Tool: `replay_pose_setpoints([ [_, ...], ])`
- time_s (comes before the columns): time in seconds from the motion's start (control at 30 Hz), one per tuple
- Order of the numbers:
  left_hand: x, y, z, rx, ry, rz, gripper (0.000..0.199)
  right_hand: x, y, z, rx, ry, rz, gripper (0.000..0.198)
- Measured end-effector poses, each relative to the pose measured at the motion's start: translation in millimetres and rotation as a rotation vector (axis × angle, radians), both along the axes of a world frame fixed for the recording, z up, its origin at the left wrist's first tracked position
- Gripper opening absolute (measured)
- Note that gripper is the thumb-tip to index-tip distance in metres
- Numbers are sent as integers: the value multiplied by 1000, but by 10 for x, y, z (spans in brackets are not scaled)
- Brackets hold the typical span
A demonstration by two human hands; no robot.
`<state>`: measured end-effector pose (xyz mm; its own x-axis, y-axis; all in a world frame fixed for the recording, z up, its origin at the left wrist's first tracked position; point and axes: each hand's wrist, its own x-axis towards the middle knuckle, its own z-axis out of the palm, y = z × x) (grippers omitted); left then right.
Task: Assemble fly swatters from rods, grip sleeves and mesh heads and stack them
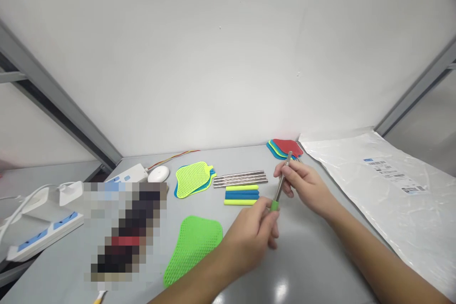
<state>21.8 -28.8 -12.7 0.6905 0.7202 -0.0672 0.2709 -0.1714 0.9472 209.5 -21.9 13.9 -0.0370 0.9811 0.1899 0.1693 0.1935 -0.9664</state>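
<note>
My left hand (249, 235) is closed round a green handle tube (274, 205), most of it hidden in the fist. From the tube's upper end a shiny metal telescopic rod (280, 187) slants up, and the fingers of my right hand (306, 183) pinch it near its top. Beside my left forearm lies a bright green perforated fly swatter head (201, 242), partly covered by the arm. Farther back are several metal rods (239, 178) in a row. Just in front of them lie yellow handle tubes (241, 202) and blue handle tubes (242, 195).
A yellow swatter head (193, 179) lies over a blue one at left centre. Red, yellow and blue heads (287, 146) are stacked at the back. White plastic packaging (374, 190) spreads along the right. Power strips (50, 235), a white round device (158, 174) and a pixelated patch occupy the left.
</note>
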Motion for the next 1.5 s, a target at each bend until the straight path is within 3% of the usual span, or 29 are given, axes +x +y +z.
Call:
replay_pose_setpoints([
  [0.17, 38, 27, -74, 3, -56, 56, 20, -112, -79, -58, 189, -245, -223, 33],
  [0.3, 16, 98, -123, -40, -94, 69, 32, -43, -82, -81, 342, -320, -413, 28],
  [0.43, -5, 108, -149, 19, -30, 36, 39, 10, -64, -73, 408, -382, -528, 25],
  [0.6, -17, 79, -142, 94, 36, 31, 45, 8, -48, -98, 446, -448, -542, 27],
  [1.0, 11, 118, -221, 92, -69, 50, 38, -184, -50, -282, 495, -415, -405, 28],
  [1.5, -5, 128, -95, 77, -96, 54, 24, -177, 16, -582, 516, -333, -421, 34],
])
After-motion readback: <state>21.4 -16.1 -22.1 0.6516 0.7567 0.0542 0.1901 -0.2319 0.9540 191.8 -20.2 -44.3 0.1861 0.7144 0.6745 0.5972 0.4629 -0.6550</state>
